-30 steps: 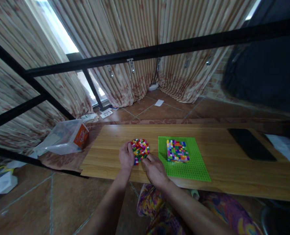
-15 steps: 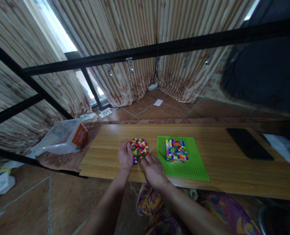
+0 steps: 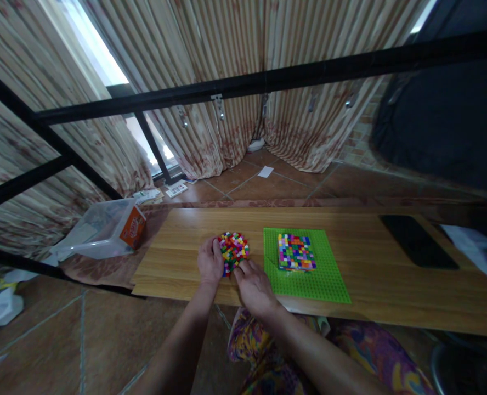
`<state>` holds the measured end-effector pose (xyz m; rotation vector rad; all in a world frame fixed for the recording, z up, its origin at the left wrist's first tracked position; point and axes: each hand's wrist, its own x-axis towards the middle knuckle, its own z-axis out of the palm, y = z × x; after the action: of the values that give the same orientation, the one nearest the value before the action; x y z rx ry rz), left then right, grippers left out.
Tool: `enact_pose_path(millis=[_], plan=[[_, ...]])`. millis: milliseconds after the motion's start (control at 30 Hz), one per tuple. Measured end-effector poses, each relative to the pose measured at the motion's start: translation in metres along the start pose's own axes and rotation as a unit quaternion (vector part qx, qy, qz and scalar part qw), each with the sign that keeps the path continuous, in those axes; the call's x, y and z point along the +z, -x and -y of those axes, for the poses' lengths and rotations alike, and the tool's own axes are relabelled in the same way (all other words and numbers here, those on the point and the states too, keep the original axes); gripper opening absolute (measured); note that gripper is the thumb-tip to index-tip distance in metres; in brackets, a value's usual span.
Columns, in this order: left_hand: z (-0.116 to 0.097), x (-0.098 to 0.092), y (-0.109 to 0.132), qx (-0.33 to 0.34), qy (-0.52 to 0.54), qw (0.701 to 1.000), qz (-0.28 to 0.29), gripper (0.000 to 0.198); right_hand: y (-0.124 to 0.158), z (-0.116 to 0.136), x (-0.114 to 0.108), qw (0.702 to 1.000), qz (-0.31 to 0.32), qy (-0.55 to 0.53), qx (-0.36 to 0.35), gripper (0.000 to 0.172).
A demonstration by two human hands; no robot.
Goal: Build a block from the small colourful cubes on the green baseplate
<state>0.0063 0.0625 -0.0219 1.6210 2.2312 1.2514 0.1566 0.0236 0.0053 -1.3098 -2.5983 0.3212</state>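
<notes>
A loose pile of small multicoloured toy building bricks [image 3: 235,248] lies on the wooden board. My left hand [image 3: 209,261] rests along the pile's left edge, cupped beside the bricks with its thumb uppermost and nothing visible in it. At the near right edge of the pile is my right hand [image 3: 255,286], its fingers bent down and together among the bricks. Its fingertips are partly hidden, so what they pinch cannot be made out. To the right, a square block built of mixed-colour bricks [image 3: 296,253] stands on a green studded baseplate [image 3: 329,282].
The long wooden board [image 3: 362,258] carries a black phone-like slab [image 3: 418,241] at its right. Beyond its left end lies a clear plastic box [image 3: 103,230] with an orange label. A dark metal rail [image 3: 243,85] crosses in front of the curtains [image 3: 222,44].
My right hand has shifted slightly left and down along the pile's near edge. The left hand stays at the pile. The whole view has moved a little.
</notes>
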Motion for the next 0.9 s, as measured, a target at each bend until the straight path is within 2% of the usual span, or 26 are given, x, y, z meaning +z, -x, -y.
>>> enact_pose_path(millis=[200,567,900], plan=[[0.001,0.001,0.001,0.006,0.012,1.000,-0.006,0.038,0.001,0.000,0.002,1.000,-0.009,0.004,0.020,0.026],[0.002,0.002,0.000,0.002,0.014,1.000,0.000,0.037,0.002,0.000,-0.006,0.997,-0.012,0.021,0.069,0.025],[0.002,0.001,0.000,0.008,0.010,1.000,0.002,0.037,0.001,-0.002,-0.004,0.998,0.000,0.009,0.054,0.027]])
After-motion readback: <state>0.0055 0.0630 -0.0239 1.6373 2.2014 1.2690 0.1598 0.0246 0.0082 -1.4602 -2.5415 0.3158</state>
